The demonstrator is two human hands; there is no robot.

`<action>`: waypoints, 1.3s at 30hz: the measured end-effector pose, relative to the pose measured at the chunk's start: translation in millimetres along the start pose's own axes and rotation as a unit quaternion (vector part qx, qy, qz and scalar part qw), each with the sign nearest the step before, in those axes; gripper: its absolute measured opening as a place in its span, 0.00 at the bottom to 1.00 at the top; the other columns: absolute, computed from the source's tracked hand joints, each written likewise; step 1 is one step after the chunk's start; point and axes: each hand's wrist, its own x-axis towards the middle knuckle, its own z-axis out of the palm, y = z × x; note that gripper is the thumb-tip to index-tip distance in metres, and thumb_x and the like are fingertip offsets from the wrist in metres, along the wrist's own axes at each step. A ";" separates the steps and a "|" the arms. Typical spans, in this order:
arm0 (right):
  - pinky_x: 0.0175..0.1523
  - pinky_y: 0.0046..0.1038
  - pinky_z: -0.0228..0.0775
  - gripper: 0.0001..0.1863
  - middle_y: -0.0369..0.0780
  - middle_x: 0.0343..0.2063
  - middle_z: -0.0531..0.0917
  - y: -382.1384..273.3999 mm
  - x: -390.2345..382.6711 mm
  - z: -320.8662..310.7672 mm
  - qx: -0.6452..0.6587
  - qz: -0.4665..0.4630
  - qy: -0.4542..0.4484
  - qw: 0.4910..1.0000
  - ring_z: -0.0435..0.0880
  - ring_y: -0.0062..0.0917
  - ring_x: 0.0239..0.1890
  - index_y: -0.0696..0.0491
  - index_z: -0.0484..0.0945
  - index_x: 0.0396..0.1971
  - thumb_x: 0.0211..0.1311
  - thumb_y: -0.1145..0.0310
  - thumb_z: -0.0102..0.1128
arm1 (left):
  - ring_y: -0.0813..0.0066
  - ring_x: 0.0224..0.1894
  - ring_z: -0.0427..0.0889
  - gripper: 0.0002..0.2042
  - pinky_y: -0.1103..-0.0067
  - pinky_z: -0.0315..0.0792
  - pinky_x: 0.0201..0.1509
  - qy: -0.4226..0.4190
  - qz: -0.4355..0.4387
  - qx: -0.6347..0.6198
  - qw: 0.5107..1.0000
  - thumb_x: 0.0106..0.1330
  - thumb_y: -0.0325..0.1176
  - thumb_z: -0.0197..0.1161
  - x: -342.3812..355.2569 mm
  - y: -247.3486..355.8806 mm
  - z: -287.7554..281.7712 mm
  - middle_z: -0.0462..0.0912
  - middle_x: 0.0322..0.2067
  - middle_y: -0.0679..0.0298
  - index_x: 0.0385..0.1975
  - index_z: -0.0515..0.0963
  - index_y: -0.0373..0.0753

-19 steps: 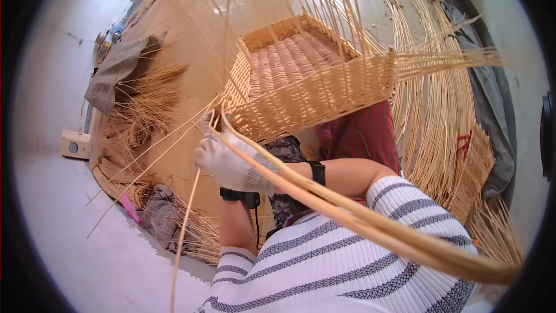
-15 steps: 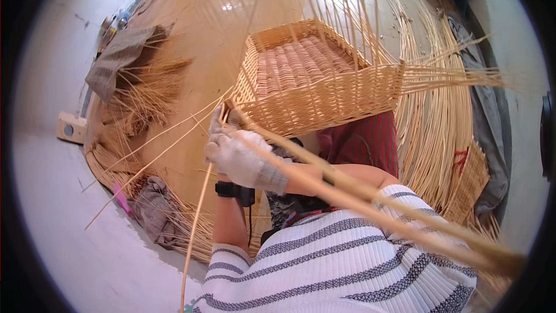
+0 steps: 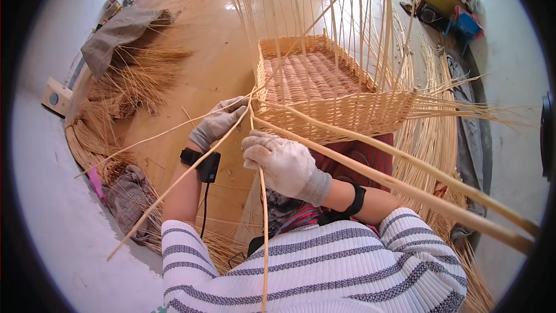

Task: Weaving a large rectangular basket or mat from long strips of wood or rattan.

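Observation:
A rectangular wicker basket [image 3: 333, 116] with a reddish-brown woven base [image 3: 313, 72] sits tilted in front of me, tall stakes rising from its walls. At its near left corner my left hand [image 3: 220, 123], in a pale work glove, is closed on the rods where they cross; its fingertips are partly hidden. Just right of it and lower, my gloved right hand [image 3: 279, 161] is closed around a thin wicker rod [image 3: 265, 214] that runs down toward my lap. Two thicker rods [image 3: 399, 182] stretch from the corner to the lower right. Other thin rods [image 3: 174, 188] fan out leftward.
Loose wicker rods [image 3: 136, 81] are heaped at the left, partly under a grey cloth [image 3: 116, 43]. A crumpled cloth [image 3: 136, 203] lies nearer, beside something pink [image 3: 95, 182]. Long rods [image 3: 425, 145] lie along the right wall. A blue stool [image 3: 466, 23] stands at the far right.
My hands, together at the corner before, are now apart: the right has moved right and down along a rod. The basket has shifted slightly right, and the rods spread wider.

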 end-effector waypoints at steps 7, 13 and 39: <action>0.50 0.37 0.80 0.08 0.41 0.44 0.86 1.0 -0.7 -5.0 -0.014 0.004 0.003 1.000 0.86 0.41 0.47 0.52 0.84 0.38 0.60 0.68 0.69 | 0.88 0.37 0.77 0.12 0.84 0.76 0.42 -0.040 0.072 -0.010 0.997 0.75 0.41 0.65 4.3 -20.0 18.1 0.79 0.34 0.77 0.47 0.81 0.39; 0.51 0.42 0.77 0.13 0.46 0.44 0.83 35.3 8.0 23.4 -0.119 0.055 0.091 0.987 0.83 0.43 0.47 0.51 0.82 0.44 0.59 0.67 0.68 | 0.87 0.44 0.79 0.13 0.82 0.77 0.50 0.036 0.102 -0.136 0.985 0.74 0.33 0.67 8.1 -42.5 32.7 0.85 0.44 0.74 0.53 0.83 0.36; 0.34 0.38 0.76 0.09 0.42 0.27 0.82 59.7 9.5 49.1 -0.139 0.143 0.202 0.959 0.84 0.41 0.29 0.51 0.76 0.37 0.62 0.68 0.68 | 0.85 0.31 0.77 0.06 0.84 0.74 0.39 -0.034 0.037 -0.107 0.993 0.66 0.28 0.73 22.1 -16.7 16.7 0.81 0.30 0.74 0.38 0.81 0.40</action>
